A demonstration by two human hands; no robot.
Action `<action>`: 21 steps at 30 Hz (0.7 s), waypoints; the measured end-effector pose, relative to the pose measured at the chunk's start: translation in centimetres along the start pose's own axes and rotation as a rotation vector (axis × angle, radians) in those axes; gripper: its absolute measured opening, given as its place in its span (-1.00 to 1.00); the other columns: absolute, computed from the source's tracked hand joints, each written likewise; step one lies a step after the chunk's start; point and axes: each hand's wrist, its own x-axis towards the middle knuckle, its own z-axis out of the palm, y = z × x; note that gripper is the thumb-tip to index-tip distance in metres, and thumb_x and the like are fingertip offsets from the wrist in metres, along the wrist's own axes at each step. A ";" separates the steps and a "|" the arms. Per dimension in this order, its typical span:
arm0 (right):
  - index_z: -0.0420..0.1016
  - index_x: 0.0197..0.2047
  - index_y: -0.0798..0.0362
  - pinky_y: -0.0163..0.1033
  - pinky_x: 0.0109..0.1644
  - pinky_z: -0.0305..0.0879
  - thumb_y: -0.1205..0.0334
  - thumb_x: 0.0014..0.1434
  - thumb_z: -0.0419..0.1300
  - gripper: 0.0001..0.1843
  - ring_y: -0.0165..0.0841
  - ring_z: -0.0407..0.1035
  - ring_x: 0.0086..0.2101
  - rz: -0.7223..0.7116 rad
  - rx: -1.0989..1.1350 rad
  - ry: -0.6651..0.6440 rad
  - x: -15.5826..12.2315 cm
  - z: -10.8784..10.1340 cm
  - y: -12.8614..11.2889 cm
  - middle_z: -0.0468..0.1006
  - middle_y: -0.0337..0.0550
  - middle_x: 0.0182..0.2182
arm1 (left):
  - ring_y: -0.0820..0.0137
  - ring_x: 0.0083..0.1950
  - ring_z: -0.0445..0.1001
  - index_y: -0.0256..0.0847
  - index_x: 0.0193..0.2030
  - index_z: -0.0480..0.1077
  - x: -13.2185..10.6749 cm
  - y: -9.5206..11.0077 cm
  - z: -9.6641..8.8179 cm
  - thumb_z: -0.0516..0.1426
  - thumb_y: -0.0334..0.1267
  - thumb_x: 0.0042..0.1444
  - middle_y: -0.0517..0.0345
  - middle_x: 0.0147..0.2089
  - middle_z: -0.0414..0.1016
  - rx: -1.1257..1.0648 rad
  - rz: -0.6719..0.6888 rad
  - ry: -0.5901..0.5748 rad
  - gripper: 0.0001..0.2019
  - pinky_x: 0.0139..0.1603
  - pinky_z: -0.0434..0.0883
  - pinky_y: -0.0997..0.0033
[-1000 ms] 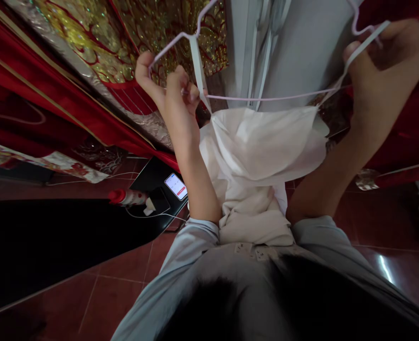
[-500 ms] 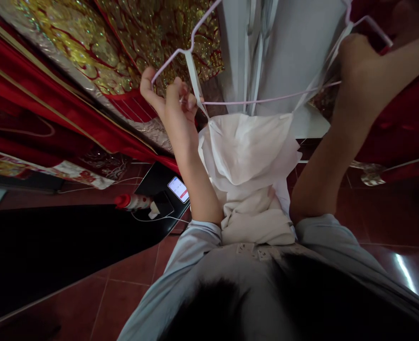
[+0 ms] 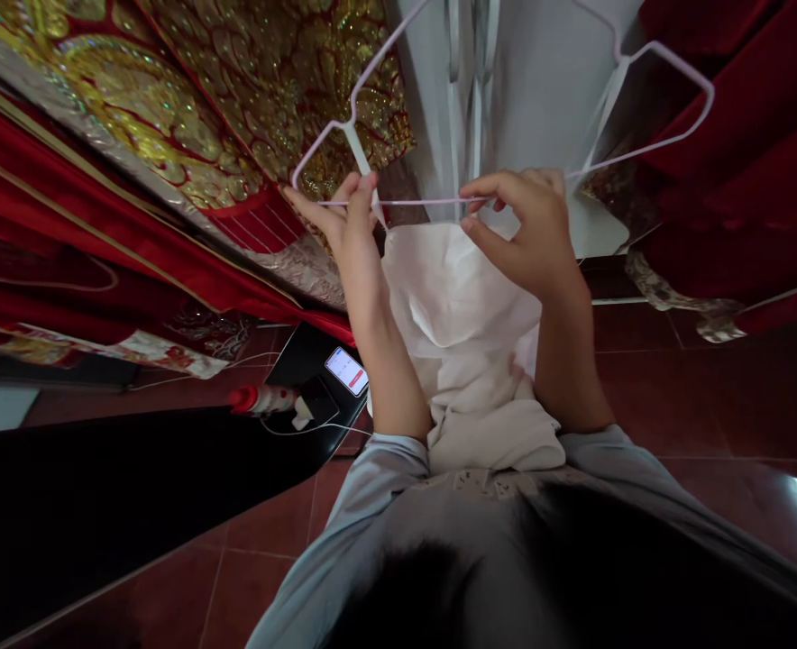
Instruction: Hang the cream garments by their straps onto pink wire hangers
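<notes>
I hold a thin pale pink wire hanger [image 3: 669, 142] up in front of me. A white garment [image 3: 466, 333] hangs from it by two white straps [image 3: 361, 167] and falls down to my lap. My left hand [image 3: 344, 216] pinches the hanger's bottom bar near its left end, beside the left strap. My right hand [image 3: 526, 225] is curled around the middle of the same bar, fingers pinching it above the white cloth.
Red and gold embroidered fabric [image 3: 188, 108] hangs at the left and dark red cloth [image 3: 750, 180] at the right, with a white panel [image 3: 547, 72] behind the hanger. A lit phone [image 3: 348, 371] and a red-and-white power strip [image 3: 263, 399] lie on a black surface [image 3: 101, 487] at left. The floor is red tile [image 3: 696, 397].
My right hand has let go of the hanger's right end and moved left to its bottom bar's middle. The hanger has risen and the garment has bunched narrower.
</notes>
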 end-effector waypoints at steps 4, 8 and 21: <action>0.56 0.11 -0.31 0.26 0.35 0.33 0.05 0.39 0.26 -0.76 -0.02 0.53 0.02 -0.013 0.002 -0.024 0.0 0.1 -0.1 0.72 -0.18 0.00 | 0.30 0.53 0.38 0.25 0.70 -0.54 0.4 -0.3 -2.1 0.03 -0.32 0.63 0.04 0.49 0.40 0.086 0.088 -0.090 -0.15 0.49 0.42 0.14; 0.56 0.11 -0.31 0.25 0.33 0.38 0.02 0.39 0.26 -0.75 -0.04 0.53 -0.02 -0.010 -0.010 -0.010 0.0 0.4 -0.3 0.73 -0.19 -0.01 | 0.16 0.37 0.54 0.23 0.71 -0.39 0.4 -0.4 -3.7 0.12 -0.23 0.58 0.04 0.21 0.61 0.156 0.136 -0.183 -0.15 0.43 0.44 0.00; 0.62 0.00 -0.22 0.20 0.32 0.35 0.15 0.35 0.30 -0.84 -0.12 0.54 -0.12 -0.052 0.013 0.080 -0.1 0.1 0.0 0.70 -0.22 -0.17 | 0.16 0.63 0.23 0.06 0.20 0.45 0.1 5.6 -5.2 -0.31 -0.03 0.59 0.30 0.39 0.52 0.001 0.316 -0.256 -0.48 0.47 0.47 -0.04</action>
